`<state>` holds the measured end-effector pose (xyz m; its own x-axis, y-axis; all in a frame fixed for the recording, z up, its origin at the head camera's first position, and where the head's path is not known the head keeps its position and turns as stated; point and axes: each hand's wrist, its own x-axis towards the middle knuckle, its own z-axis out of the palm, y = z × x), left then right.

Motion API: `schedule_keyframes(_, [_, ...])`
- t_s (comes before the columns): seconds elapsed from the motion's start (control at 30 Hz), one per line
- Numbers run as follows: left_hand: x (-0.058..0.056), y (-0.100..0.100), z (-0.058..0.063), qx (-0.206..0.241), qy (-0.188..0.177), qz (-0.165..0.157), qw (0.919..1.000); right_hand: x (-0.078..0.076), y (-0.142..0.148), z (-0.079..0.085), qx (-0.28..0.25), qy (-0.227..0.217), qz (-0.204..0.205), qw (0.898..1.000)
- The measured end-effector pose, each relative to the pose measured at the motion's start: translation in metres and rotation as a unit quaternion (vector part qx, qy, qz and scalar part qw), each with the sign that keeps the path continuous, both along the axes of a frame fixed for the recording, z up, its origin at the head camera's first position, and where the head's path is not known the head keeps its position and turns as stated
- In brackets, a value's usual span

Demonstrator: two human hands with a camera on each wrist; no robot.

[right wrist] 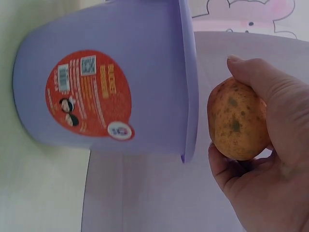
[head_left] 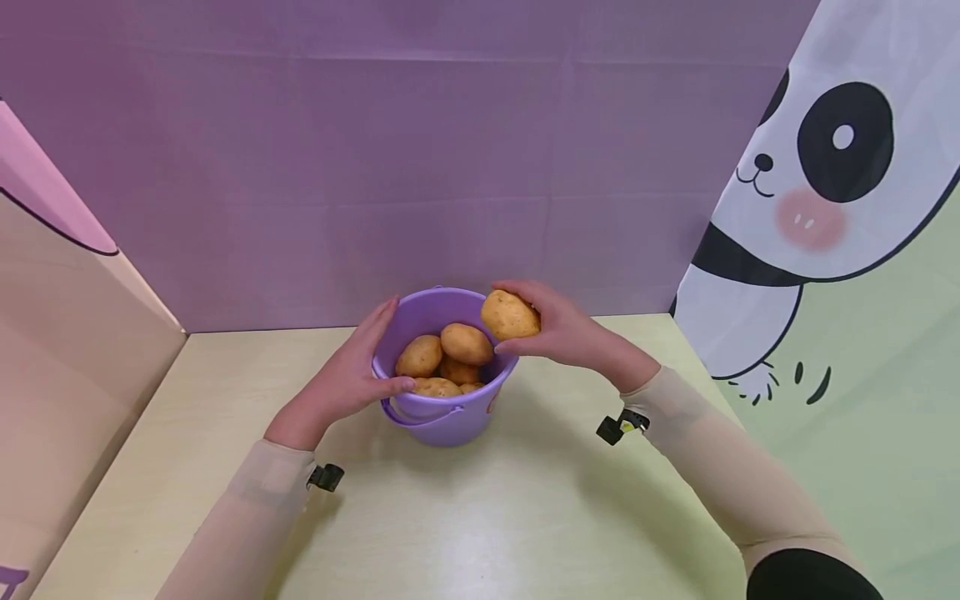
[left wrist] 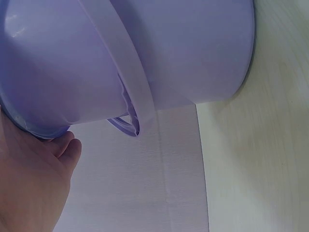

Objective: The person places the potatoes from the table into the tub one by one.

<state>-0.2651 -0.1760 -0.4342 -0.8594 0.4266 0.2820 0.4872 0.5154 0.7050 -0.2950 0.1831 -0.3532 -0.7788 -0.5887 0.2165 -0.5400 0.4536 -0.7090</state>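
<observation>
A purple bucket (head_left: 442, 431) stands upright on the table, and several potatoes (head_left: 466, 343) lie inside it. At its left side, my left hand (head_left: 347, 375) holds the rim, thumb over the near edge and fingers along the far left. The left wrist view shows the bucket's wall (left wrist: 203, 48) and drooping handle (left wrist: 128, 63), with part of the fingers hidden behind the rim. Above the right rim, my right hand (head_left: 566, 333) grips a potato (head_left: 510, 315) between thumb and fingers. Dark spots mark that potato (right wrist: 237, 118) in the right wrist view, just beyond the bucket's mouth.
The pale wooden table (head_left: 480, 533) ends at a purple cloth wall (head_left: 360, 167) close behind the bucket. A panda-print cloth (head_left: 817, 150) hangs on the right, and a pinkish panel (head_left: 67, 358) stands on the left. An orange-red round label (right wrist: 89, 94) is on the bucket's side.
</observation>
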Motion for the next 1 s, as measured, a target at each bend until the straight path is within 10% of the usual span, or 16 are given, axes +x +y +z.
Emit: schedule_keyframes(1.0, [0.000,-0.001,0.000,0.006,-0.002,0.002,1.0000,-0.011,-0.040,-0.002,0.040,0.035,0.076,0.996])
